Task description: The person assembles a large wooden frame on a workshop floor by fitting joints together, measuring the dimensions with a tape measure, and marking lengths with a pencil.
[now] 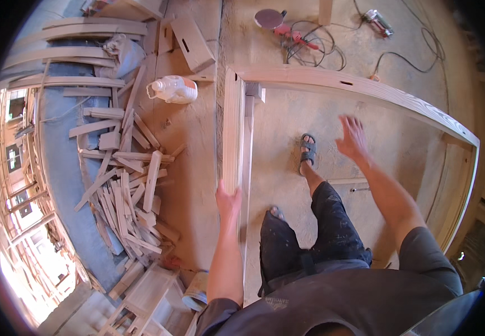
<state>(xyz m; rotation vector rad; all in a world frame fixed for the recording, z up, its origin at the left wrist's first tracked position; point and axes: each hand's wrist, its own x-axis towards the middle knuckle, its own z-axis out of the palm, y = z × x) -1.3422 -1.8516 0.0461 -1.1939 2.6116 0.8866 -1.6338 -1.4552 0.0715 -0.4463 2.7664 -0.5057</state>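
Presently, the left hand (229, 201) has its fingers clamped on a large, pale, rectangular wooden frame (233, 131), positioned ahead of and beside the person; the right hand (353, 140) hangs within its outline, fingers apart.

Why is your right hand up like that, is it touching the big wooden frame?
Apart: the head view shows floor between the right hand, its fingers spread, and the wooden frame around it.
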